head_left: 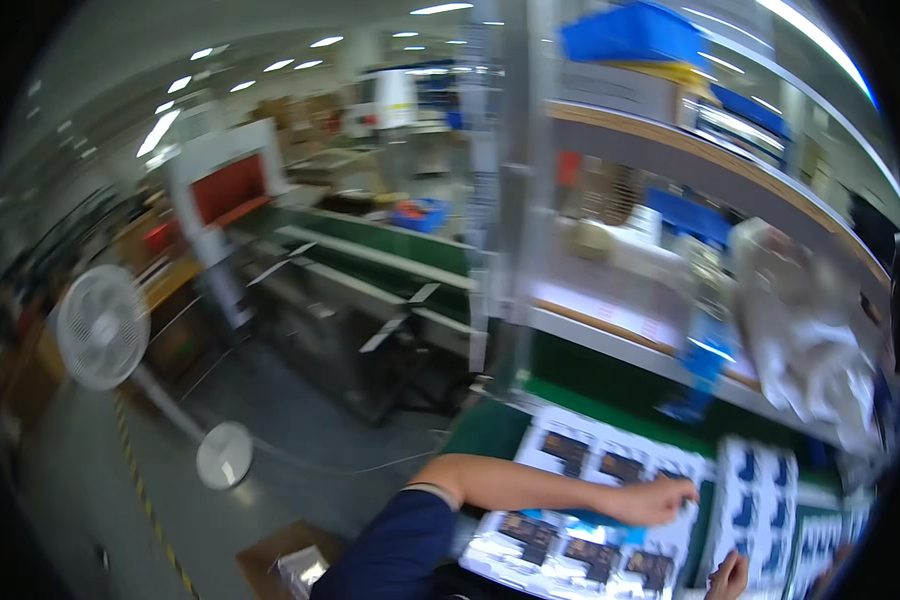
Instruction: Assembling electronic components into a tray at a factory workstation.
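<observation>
My left arm reaches across a white tray (483,558) that lies on the green bench top. Dark flat pieces (590,558), brown-black like small circuit boards, sit in rows in it. Over the tray's right side my left hand (660,501) is closed, fingers pressed together; what they hold, if anything, does not show. My right hand (729,578) shows only in part at the lower edge, its fingers curled together beside a second white tray (760,482) with dark blue pieces. Bright blue film (630,536) shows under my left forearm. Motion blur softens both hands.
A shelf rack (610,325) rises behind the bench, with a blue bin (632,35) and crumpled clear plastic bags (805,330). More white trays (818,545) lie to the right. At left stand a white fan (103,327), a conveyor (370,235) and an open carton (270,555) on the floor.
</observation>
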The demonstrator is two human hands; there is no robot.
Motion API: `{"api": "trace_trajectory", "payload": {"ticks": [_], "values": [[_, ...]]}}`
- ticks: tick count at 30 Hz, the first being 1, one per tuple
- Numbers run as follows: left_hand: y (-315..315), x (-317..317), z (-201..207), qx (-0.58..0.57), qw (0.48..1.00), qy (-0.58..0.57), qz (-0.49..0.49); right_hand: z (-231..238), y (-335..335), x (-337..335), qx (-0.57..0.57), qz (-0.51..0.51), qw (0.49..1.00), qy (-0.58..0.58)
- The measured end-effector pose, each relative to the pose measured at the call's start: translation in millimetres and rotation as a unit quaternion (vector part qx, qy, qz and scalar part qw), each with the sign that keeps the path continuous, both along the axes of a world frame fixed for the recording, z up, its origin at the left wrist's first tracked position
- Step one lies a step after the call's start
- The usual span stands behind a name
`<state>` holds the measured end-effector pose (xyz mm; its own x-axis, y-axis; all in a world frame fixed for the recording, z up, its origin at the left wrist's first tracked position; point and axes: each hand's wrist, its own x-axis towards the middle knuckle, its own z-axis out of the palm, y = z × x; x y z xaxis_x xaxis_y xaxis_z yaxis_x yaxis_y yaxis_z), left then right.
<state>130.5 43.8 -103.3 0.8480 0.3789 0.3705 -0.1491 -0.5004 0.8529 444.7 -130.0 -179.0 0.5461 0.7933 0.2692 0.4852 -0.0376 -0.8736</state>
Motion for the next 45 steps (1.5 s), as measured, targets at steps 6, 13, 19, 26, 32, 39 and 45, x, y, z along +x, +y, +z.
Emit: {"api": "trace_trajectory", "payload": {"ticks": [6,13,19,26,32,39,45], "values": [[-24.1,-17.5,38.7,0.075,0.993,-0.053,0.068,129.2,37.4,-151.1,-0.07,0.368,0.922,0.102],[-14.7,-87.0,75.8,-0.099,0.991,-0.017,0.086,165.4,69.8,-159.6,0.007,0.328,0.94,0.095],[-9.3,-107.5,87.4,0.018,0.983,-0.084,0.16,103.4,136.9,-178.2,-0.142,0.44,0.846,0.267],[-3.2,-101.1,78.1,-0.071,0.978,0.018,0.194,127.6,122.8,-204.9,0.041,0.35,0.931,-0.094],[-6.2,-92.2,76.2,-0.037,0.974,0.077,0.211,121.4,113.9,-185.6,-0.096,0.441,0.859,0.241],[-7.8,-89.8,68.2,0.008,0.965,0.12,0.234,125.0,109.3,-195.1,0.033,0.384,0.921,-0.054],[-0.6,-90.4,71.8,0.113,0.933,0.167,0.298,134.3,104.0,-184.3,0.09,0.283,0.953,-0.06]]}}
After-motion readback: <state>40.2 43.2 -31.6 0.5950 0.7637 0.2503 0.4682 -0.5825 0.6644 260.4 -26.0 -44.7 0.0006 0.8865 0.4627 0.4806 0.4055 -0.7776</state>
